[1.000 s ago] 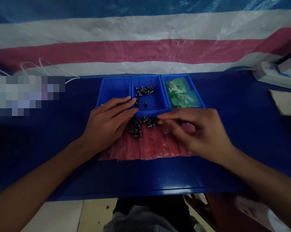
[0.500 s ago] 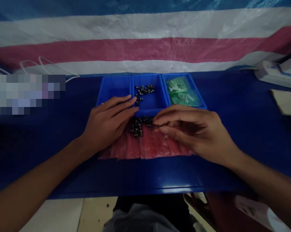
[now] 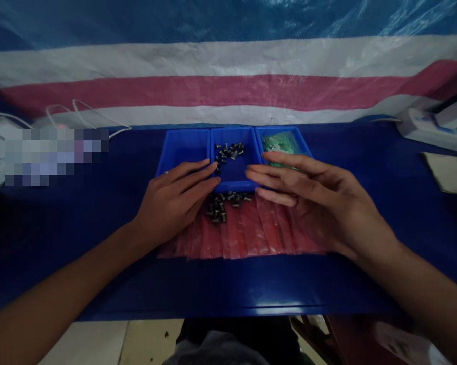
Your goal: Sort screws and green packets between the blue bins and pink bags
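Observation:
My left hand (image 3: 175, 200), fingers stretched out, rests over the near edge of the left blue tray (image 3: 186, 133) and the left end of the red plastic bags (image 3: 247, 233). Its fingertips reach the middle blue tray (image 3: 238, 185), where several black screws (image 3: 232, 151) lie. More dark screws (image 3: 217, 208) are piled on the bags beside that hand. Above the right part of the bags is my right hand (image 3: 315, 192), fingers apart, nothing seen in it. It partly covers the right blue tray (image 3: 302, 139), which holds green bags (image 3: 277, 142) with pale parts.
White cables (image 3: 80, 111) and a blurred-out object (image 3: 53, 157) are at the left. On the right stand a white device (image 3: 429, 129) and a pale pad (image 3: 449, 172). A striped sheet (image 3: 213, 91) hangs behind the blue table (image 3: 243, 284).
My right hand has lifted off the screws, its fingers have spread, and it has turned. My left hand stays at the trays. The camera view has tilted slightly upward.

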Motion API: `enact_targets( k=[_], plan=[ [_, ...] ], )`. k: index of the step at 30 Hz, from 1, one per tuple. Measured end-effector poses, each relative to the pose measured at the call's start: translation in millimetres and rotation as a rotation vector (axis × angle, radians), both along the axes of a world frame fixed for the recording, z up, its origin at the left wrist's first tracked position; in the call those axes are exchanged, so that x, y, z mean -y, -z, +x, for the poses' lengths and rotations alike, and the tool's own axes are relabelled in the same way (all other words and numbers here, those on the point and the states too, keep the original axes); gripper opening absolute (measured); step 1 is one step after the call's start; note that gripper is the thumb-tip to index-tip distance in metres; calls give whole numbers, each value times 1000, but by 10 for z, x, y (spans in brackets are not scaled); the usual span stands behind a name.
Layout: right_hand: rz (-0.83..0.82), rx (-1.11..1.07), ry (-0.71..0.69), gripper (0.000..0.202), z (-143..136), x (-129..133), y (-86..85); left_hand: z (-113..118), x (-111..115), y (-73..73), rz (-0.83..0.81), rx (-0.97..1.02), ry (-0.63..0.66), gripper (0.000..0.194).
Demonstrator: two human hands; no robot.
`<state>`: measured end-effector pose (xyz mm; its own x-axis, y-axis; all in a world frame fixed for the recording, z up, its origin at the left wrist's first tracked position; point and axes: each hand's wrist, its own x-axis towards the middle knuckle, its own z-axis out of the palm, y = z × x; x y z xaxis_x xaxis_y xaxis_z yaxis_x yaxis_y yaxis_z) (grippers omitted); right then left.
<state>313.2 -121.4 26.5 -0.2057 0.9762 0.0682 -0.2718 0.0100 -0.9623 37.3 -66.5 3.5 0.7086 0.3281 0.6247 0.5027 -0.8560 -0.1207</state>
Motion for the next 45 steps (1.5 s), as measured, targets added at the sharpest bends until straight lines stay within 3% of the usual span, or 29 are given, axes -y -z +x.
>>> enact_targets(
  k=[3,7,11,16,23,27,30,34,36,38,41,43,45],
  plan=[
    [344,393,32,21,-2,45,41,8,1,1,-7,13,6,24],
    [886,974,-118,35,-63,65,186,21,-4,-1,-25,27,8,22],
    [983,1093,-135,35,-117,46,285,31,-7,0,-34,30,7,21],
    [904,1049,-98,25,-109,11,301,29,-9,-4,-20,20,7,21],
    [843,1009,-186,23,-86,-20,272,10,-3,-16,-20,29,3,21],
    [827,850,-50,14,-57,-18,198,17,-11,-10,-22,26,-4,22],
    [597,594,-30,6,-31,-1,109,19,-16,-13,-12,17,-6,22],
    [161,218,-275,14,-19,2,55,21,-14,-21,-22,14,-1,22],
    [-6,137,-388,17,-18,-16,65,22,-10,-20,-28,26,3,23],
    [-107,135,-393,27,-12,-42,77,21,-6,-16,-27,37,4,23],
    [-73,92,-200,31,6,-66,64,18,-4,-4,-38,27,-2,24],
    [18,63,-95,39,11,-56,43,16,-4,2,-43,22,-7,24],
    [169,167,-52,34,-3,-24,39,16,-6,2,-36,22,-8,23]
  ],
)
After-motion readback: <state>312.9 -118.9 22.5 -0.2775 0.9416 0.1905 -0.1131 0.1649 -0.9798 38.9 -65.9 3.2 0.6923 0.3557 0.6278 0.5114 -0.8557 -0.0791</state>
